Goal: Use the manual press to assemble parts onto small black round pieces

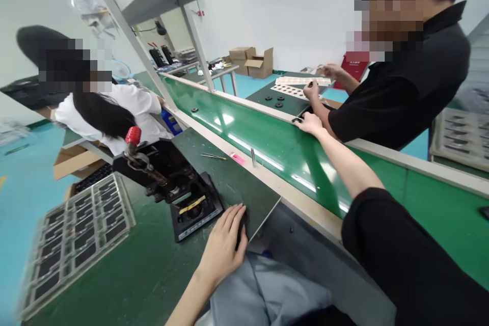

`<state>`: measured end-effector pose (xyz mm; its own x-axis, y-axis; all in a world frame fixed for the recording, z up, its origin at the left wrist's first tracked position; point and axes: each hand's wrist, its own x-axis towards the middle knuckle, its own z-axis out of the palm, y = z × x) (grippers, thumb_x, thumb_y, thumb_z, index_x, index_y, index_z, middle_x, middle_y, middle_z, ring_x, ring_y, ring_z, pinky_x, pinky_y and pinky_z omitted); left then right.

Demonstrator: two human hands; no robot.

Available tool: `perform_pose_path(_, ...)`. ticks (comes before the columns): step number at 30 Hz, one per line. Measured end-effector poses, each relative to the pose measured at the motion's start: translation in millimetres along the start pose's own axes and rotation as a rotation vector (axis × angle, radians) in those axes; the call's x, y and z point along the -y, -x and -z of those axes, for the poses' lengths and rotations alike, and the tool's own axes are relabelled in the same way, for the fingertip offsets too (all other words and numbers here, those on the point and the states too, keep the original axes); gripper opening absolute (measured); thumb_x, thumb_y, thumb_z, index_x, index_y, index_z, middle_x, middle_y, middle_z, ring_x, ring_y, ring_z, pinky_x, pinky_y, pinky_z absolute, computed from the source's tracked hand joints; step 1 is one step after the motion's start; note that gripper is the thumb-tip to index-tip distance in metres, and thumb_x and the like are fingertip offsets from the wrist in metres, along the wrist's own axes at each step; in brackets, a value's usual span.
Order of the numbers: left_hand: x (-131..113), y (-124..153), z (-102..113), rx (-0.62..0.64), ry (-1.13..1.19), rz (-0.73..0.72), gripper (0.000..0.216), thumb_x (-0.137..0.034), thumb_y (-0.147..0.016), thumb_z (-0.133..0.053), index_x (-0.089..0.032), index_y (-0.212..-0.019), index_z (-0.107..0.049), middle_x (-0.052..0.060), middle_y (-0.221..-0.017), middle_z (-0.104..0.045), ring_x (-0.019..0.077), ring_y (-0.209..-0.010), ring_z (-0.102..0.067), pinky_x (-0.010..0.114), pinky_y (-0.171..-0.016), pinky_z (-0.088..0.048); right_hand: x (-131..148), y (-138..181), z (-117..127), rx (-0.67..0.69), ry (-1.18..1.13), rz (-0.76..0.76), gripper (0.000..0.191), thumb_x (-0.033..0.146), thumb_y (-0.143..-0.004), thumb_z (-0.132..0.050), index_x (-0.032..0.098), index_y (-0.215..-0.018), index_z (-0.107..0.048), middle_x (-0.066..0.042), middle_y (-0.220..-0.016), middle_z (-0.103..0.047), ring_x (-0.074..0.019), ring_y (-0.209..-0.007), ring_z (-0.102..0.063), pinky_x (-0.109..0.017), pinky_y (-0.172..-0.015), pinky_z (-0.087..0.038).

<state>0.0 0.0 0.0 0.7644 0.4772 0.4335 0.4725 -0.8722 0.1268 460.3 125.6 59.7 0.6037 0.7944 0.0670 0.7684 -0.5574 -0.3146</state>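
Room: blue floor [15,204], white walls, green bench [148,270] beside a green conveyor belt [244,125].
Tray: clear tray [126,201] of dark parts, at bench left.
Press: black press [171,183] with red knob [133,135], right of the tray.
Tweezers: tweezers [213,156] lying near the belt.
Left hand: left hand [224,240] curled around a black part [241,226] at the bench edge.
Right hand: right hand [310,123] across the belt, fingertips narrowed at a small dark piece [297,119]; firm grip cannot be told.
Co-worker: person in black shirt [405,91], beyond the belt.
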Motion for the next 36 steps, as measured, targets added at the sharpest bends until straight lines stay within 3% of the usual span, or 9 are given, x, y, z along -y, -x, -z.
perform_pose_path(4, -0.3, 0.6, 3.2, -0.008, 0.015, -0.006, 0.044, -0.023, -0.100, -0.050, -0.014, -0.143, -0.050, 0.015, -0.135, -0.069, 0.0266, -0.126, -0.067, 0.043, -0.106, -0.061, -11.8, 49.1, 4.2, -0.069, -0.048, 0.062, 0.046, 0.037, -0.097, -0.050, 0.006, -0.129, -0.063, -0.024, -0.118, -0.074, -0.0340, -0.109, -0.071, -0.039, -0.092, -0.053)
perform_pose_path(7, 0.8, 2.0, 5.2, -0.017, 0.102, 0.026, 0.040, -0.022, -0.101, -0.050, -0.015, -0.140, -0.050, 0.015, -0.129, -0.071, 0.0249, -0.120, -0.070, 0.041, -0.102, -0.062, -28.2, 98.1, 5.0, 0.022, -0.069, 0.174, 0.032, 0.036, -0.095, -0.047, 0.016, -0.091, -0.072, -0.011, -0.076, -0.074, -0.0283, -0.078, -0.072, -0.035, -0.075, -0.055)
perform_pose_path(10, 1.8, 5.2, 8.4, -0.010, 0.207, 0.051, 0.037, -0.024, -0.101, -0.053, -0.017, -0.137, -0.051, 0.014, -0.126, -0.071, 0.0240, -0.116, -0.070, 0.041, -0.100, -0.062, -39.8, 144.7, 7.6, 0.111, -0.216, 0.350, 0.049, 0.051, -0.099, -0.035, 0.024, -0.078, -0.070, -0.004, -0.058, -0.062, -0.0234, -0.054, -0.061, -0.035, -0.057, -0.049)
perform_pose_path(12, 3.1, 9.0, 11.4, 0.003, 0.264, 0.066, 0.037, -0.028, -0.101, -0.056, -0.017, -0.136, -0.051, 0.013, -0.123, -0.072, 0.0239, -0.114, -0.070, 0.042, -0.100, -0.061, -33.8, 169.0, 11.9, 0.109, -0.329, 0.436, 0.057, 0.064, -0.099, -0.033, 0.026, -0.081, -0.072, -0.004, -0.062, -0.063, -0.0233, -0.053, -0.059, -0.036, -0.053, -0.047)
perform_pose_path(15, 7.9, 18.1, 17.2, 0.032, 0.328, 0.084, 0.039, -0.035, -0.100, -0.060, -0.016, -0.133, -0.053, 0.013, -0.120, -0.072, 0.0244, -0.113, -0.069, 0.041, -0.098, -0.060, 2.5, 194.9, 15.9, 0.064, -0.434, 0.569, 0.058, 0.072, -0.098, -0.039, 0.028, -0.093, -0.078, -0.007, -0.076, -0.067, -0.0242, -0.065, -0.062, -0.037, -0.059, -0.049)
perform_pose_path(18, 14.5, 29.9, 24.0, 0.051, 0.365, 0.107, 0.043, -0.044, -0.098, -0.064, -0.016, -0.129, -0.055, 0.012, -0.117, -0.072, 0.0247, -0.111, -0.069, 0.040, -0.097, -0.059, 58.8, 217.1, 7.4, 0.104, -0.578, 0.672, 0.058, 0.071, -0.100, -0.041, 0.027, -0.101, -0.079, -0.006, -0.076, -0.064, -0.0196, -0.060, -0.055, -0.034, -0.057, -0.045)
perform_pose_path(25, 20.6, 46.2, 27.0, 0.034, 0.358, 0.117, 0.066, -0.066, -0.091, -0.066, -0.014, -0.129, -0.056, 0.013, -0.114, -0.071, 0.0273, -0.107, -0.068, 0.040, -0.094, -0.057, 166.2, 249.9, -52.0, 0.575, -0.943, 0.819, 0.054, 0.068, -0.098, -0.054, 0.019, -0.084, -0.070, -0.003, -0.076, -0.065, -0.0129, -0.060, -0.059, -0.028, -0.060, -0.053)
perform_pose_path(30, 21.7, 50.1, 25.2, 0.048, 0.326, 0.119, 0.062, -0.063, -0.094, -0.065, -0.013, -0.130, -0.057, 0.014, -0.117, -0.071, 0.0274, -0.106, -0.068, 0.039, -0.094, -0.056, 196.0, 251.9, -80.0, 0.604, -0.966, 0.857, 0.051, 0.067, -0.096, -0.058, 0.018, -0.098, -0.072, -0.007, -0.091, -0.073, -0.0153, -0.071, -0.066, -0.030, -0.066, -0.058)
perform_pose_path(36, 21.6, 53.6, 28.2, 0.033, 0.311, 0.111, 0.050, -0.049, -0.095, -0.069, -0.013, -0.128, -0.058, 0.013, -0.115, -0.072, 0.0270, -0.106, -0.068, 0.038, -0.094, -0.055, 210.4, 253.5, -94.6, 0.474, -0.857, 0.917, 0.044, 0.057, -0.100, -0.056, 0.019, -0.089, -0.077, -0.011, -0.100, -0.078, -0.0220, -0.088, -0.073, -0.033, -0.075, -0.058)
